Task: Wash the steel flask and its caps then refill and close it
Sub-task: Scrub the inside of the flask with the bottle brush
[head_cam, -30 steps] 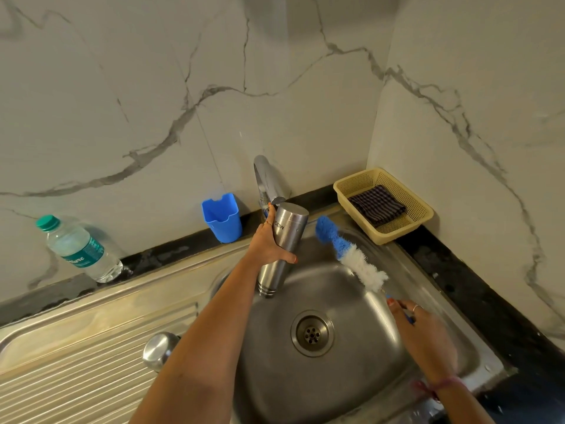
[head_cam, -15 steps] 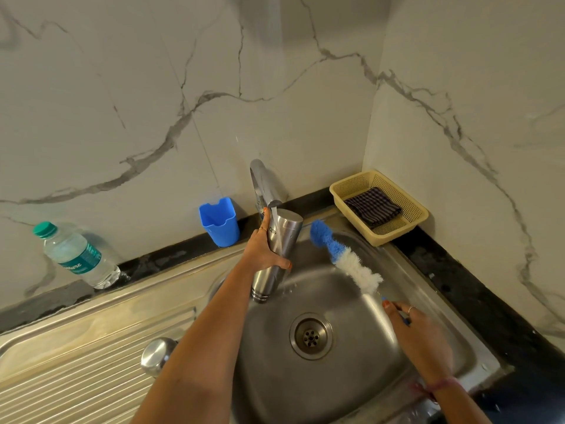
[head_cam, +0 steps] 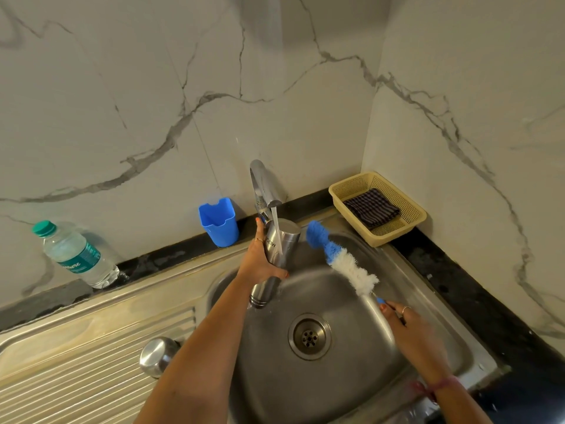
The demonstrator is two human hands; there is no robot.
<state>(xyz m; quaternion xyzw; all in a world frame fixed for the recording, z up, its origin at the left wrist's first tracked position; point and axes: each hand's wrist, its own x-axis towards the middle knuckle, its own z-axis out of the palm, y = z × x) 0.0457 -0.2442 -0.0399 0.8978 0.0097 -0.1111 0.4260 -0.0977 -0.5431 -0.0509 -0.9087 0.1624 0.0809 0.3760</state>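
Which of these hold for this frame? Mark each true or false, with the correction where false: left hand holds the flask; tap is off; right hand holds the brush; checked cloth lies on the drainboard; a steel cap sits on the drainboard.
1. The left hand holds the steel flask. True.
2. The tap is off. False: water runs from it onto the flask.
3. The right hand holds the bottle brush. True.
4. The checked cloth lies on the drainboard. False: it lies in the yellow basket.
5. A steel cap sits on the drainboard. True.
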